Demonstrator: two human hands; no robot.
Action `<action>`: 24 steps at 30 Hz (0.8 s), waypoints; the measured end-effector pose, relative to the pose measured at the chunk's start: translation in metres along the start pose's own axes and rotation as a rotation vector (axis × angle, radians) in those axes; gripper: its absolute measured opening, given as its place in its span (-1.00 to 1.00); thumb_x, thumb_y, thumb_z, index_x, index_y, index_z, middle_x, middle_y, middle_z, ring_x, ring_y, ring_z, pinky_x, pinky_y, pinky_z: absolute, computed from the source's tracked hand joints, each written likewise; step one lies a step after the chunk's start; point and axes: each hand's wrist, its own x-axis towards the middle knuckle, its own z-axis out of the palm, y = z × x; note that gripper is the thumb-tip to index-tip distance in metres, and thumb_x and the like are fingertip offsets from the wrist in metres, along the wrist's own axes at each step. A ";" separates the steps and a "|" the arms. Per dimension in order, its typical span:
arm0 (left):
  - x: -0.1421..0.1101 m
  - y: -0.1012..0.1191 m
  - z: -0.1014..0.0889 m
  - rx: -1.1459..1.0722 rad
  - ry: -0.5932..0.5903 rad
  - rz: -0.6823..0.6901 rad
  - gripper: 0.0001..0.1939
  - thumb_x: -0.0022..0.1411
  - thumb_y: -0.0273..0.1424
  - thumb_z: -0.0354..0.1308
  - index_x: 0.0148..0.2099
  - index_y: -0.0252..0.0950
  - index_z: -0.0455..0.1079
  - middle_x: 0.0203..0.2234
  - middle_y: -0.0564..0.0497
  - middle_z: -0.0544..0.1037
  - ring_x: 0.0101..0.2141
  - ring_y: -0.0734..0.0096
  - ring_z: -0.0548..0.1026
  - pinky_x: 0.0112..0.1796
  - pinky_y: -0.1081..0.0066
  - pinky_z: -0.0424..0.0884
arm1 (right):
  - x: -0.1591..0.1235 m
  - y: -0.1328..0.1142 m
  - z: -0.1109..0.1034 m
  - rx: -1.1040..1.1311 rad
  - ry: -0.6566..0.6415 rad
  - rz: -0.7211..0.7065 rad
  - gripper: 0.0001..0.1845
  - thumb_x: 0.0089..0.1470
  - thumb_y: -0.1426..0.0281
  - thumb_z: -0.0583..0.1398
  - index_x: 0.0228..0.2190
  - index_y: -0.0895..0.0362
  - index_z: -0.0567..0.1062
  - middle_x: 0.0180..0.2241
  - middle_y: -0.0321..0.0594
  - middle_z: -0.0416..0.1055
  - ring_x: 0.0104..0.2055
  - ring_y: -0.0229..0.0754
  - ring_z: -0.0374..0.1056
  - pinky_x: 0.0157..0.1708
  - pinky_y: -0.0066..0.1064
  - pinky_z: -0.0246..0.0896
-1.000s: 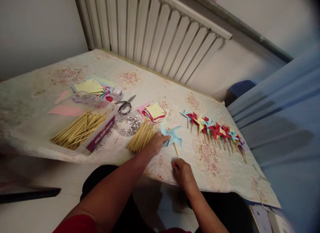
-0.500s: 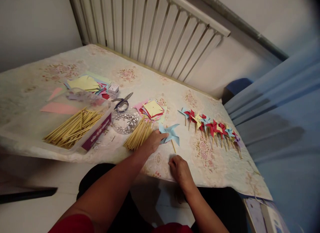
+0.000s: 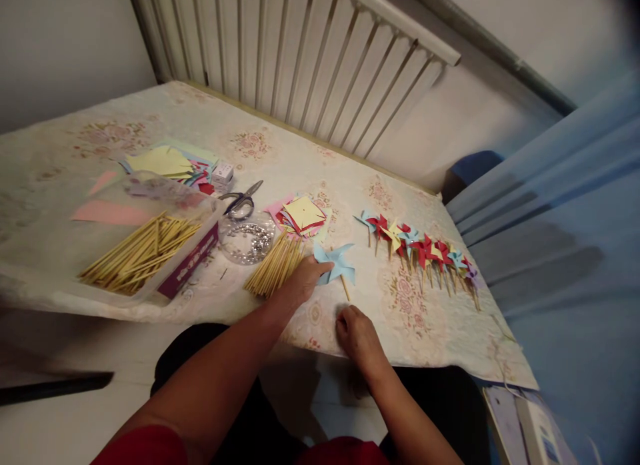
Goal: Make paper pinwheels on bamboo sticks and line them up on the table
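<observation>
A light blue paper pinwheel on a short wooden stick is held over the table by my left hand, its thumb and fingers pinching one blade. The stick points down toward me. Just below its end, my right hand rests by the table's near edge with fingers curled in; what they hold, if anything, is hidden. Beside my left hand lies a pile of wooden sticks. Behind that is a stack of cut paper squares, yellow on top.
Finished pinwheels lie in a row at right. Left are a clear round dish of small metal pieces, scissors, a small box, more cut paper and a plastic bin holding sticks. A radiator stands behind.
The view has shifted slightly. My left hand still grips the blue pinwheel, and my right hand stays curled near the stick's lower end.
</observation>
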 end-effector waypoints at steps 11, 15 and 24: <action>0.001 0.001 0.001 0.007 -0.011 0.036 -0.64 -0.17 -0.39 0.33 -0.24 -0.39 0.50 -0.50 0.05 0.57 -0.43 0.39 0.49 -0.32 0.44 0.38 | 0.003 0.010 -0.006 0.358 0.067 0.109 -0.86 -0.06 0.49 0.09 -0.57 0.14 0.41 -0.56 -0.29 0.38 -0.48 -0.28 0.27 -0.42 -0.48 0.10; -0.003 0.006 0.005 -0.007 0.013 0.020 -0.63 -0.19 -0.41 0.32 -0.22 -0.37 0.51 -0.52 0.07 0.57 -0.45 0.39 0.49 -0.34 0.44 0.37 | 0.007 0.009 -0.019 0.486 0.038 0.146 -0.89 -0.09 0.44 0.12 -0.58 0.14 0.42 -0.57 -0.30 0.39 -0.50 -0.28 0.26 -0.45 -0.48 0.13; -0.014 0.016 0.015 0.022 -0.022 0.028 -0.74 -0.20 -0.41 0.31 -0.36 -0.38 0.50 -0.56 0.03 0.54 -0.49 0.40 0.46 -0.39 0.45 0.34 | 0.040 -0.011 -0.052 0.688 0.315 0.213 -0.86 -0.07 0.33 0.18 -0.48 0.15 0.48 -0.55 -0.30 0.40 -0.51 -0.28 0.24 -0.46 -0.46 0.15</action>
